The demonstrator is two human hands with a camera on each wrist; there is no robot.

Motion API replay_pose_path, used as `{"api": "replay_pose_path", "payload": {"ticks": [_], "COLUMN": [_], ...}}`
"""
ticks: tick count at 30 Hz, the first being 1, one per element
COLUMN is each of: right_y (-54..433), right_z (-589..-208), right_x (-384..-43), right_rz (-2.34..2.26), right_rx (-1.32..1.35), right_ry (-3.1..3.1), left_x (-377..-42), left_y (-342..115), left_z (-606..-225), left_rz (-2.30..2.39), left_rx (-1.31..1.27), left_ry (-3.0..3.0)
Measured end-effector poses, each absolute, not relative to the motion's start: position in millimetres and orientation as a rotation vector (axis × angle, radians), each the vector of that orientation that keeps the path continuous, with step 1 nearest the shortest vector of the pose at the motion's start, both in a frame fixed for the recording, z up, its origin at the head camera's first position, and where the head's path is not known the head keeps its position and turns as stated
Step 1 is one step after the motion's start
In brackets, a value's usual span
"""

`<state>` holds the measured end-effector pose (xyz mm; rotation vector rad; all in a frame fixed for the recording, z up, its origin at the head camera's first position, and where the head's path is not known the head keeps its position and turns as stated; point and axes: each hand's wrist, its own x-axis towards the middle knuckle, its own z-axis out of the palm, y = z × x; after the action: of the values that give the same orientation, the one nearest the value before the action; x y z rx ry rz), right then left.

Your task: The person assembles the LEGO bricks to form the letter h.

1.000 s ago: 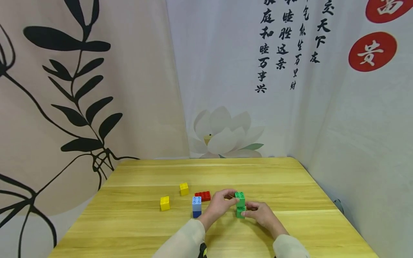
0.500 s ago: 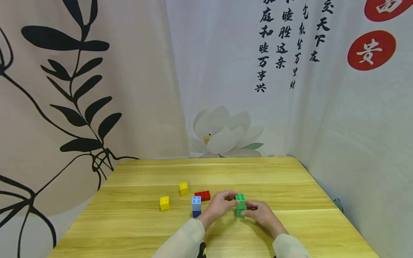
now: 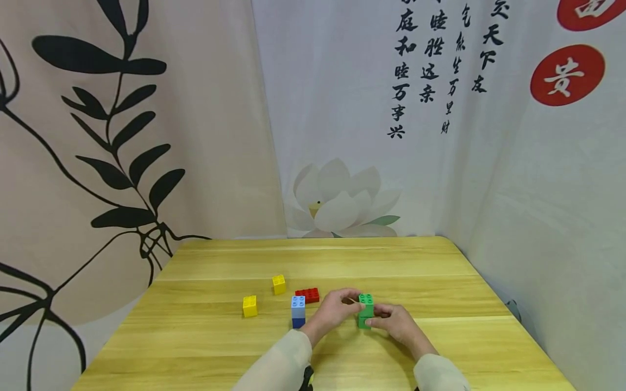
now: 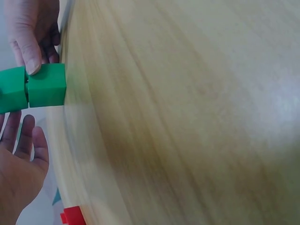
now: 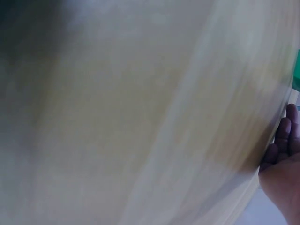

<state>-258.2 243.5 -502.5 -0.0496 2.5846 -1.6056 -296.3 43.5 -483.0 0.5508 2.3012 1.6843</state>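
Two green toy building bricks stand stacked on the wooden table (image 3: 205, 347). My left hand (image 3: 335, 312) pinches the upper green brick (image 3: 365, 307) from the left. From the right, my right hand (image 3: 398, 326) grips the lower green brick (image 3: 363, 322), its thumb across the near side. In the left wrist view the lower brick (image 4: 47, 85) and upper brick (image 4: 11, 89) meet with a thin seam between them, and the right thumb presses beside that seam. A green edge (image 5: 296, 72) and part of the right hand (image 5: 286, 150) show in the right wrist view.
Left of the hands, a light blue brick (image 3: 298, 308) sits on a dark blue brick (image 3: 298, 323). Behind it lies a red brick (image 3: 307, 295). Two yellow bricks, one nearer (image 3: 250, 307) and one farther (image 3: 279, 284), stand further left. A printed curtain (image 3: 225, 136) hangs behind the table.
A second ago the lower green brick's studs showed beneath the upper one. The upper brick has since come down onto it, covering them. Both hands have stayed nearly in place.
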Motion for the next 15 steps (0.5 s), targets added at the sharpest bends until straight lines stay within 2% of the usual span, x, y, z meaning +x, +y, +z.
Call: {"api": "replay_pose_path", "payload": {"ticks": [15], "right_y": [244.3], "right_z": [-504.5], "right_x": [-258.3], "right_rz": [-1.607], "right_rx": [-0.088], "right_ry": [2.588], "left_x": [-294.6], "left_y": [40.8], "left_z": [-484.6], "left_rz": [1.648], "left_rx": [0.565], "left_ry": [2.294]}}
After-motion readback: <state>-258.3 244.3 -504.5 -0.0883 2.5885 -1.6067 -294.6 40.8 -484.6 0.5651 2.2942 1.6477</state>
